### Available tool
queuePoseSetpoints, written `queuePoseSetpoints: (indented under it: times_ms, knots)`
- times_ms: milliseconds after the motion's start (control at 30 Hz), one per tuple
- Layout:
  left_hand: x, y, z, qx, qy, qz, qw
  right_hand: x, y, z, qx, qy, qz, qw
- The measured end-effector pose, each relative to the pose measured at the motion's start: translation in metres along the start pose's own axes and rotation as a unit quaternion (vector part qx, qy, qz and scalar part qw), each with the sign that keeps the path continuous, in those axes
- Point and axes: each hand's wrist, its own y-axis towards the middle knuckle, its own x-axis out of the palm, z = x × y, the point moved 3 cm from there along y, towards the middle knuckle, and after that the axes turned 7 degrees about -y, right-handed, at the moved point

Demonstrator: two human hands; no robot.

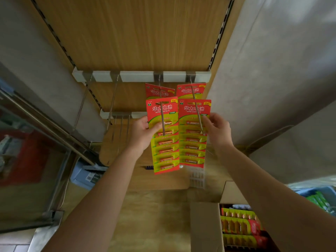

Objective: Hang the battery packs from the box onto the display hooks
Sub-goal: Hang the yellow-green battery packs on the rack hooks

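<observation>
Two long red-and-yellow battery packs hang in front of me. My left hand point(141, 132) grips the left battery pack point(164, 142) by its left edge; the left hook point(162, 117) passes through the slot at its top. My right hand point(217, 130) pinches the right battery pack point(192, 140) at its right edge, threaded on the right hook point(197, 113). Behind each front pack another hung pack point(190, 90) sits further back on the same hook. The cardboard box point(205, 226) at the lower right holds several more packs point(238, 224).
Two bare hooks point(113, 99) stick out of the white rail point(141, 76) to the left. A lower rail with thin wire hooks point(121, 124) sits beneath. A wooden back panel point(131, 33), a glass door point(27, 160) on the left, and blue bins point(320, 193) on the right.
</observation>
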Motion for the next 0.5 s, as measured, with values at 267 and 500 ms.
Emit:
queuePoseSetpoints:
  times_ms: [267,500]
  knots:
    - [-0.01,0.043,-0.005,-0.032,0.061,0.032,0.997,0.009,0.037,-0.007,0.01,-0.013,-0.021,1.0]
    - [-0.008,0.05,0.0,-0.054,0.047,0.067,0.995,0.012,0.045,-0.013,0.014,-0.049,-0.031,0.998]
